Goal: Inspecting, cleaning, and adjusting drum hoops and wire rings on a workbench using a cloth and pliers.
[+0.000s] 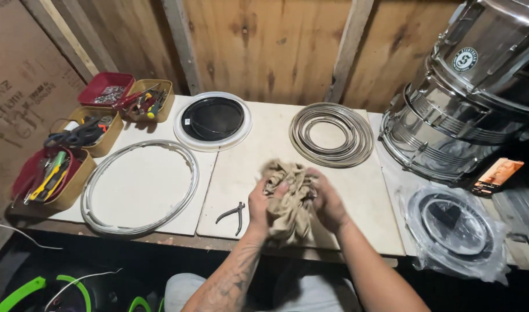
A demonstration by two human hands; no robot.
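A crumpled beige cloth rag (289, 199) sits bunched between both hands just above the near edge of the pale wooden worktable (357, 196); it looks like the rag is being gathered up for wiping, which would call for a firm wad; the left hand (261, 203) and right hand (328, 203) are both clenched round it, fingers curled in; small dark metal pliers (232, 214) lie just left, a stack of thin chrome hoops (332, 134) beyond

Left hand (263, 203): bare, no glove or ring; forearm unsleeved, covered in dark tattoo linework to the wrist. Right hand (329, 203): bare; forearm unsleeved, unmarked. Lap: light grey garment, partly visible.
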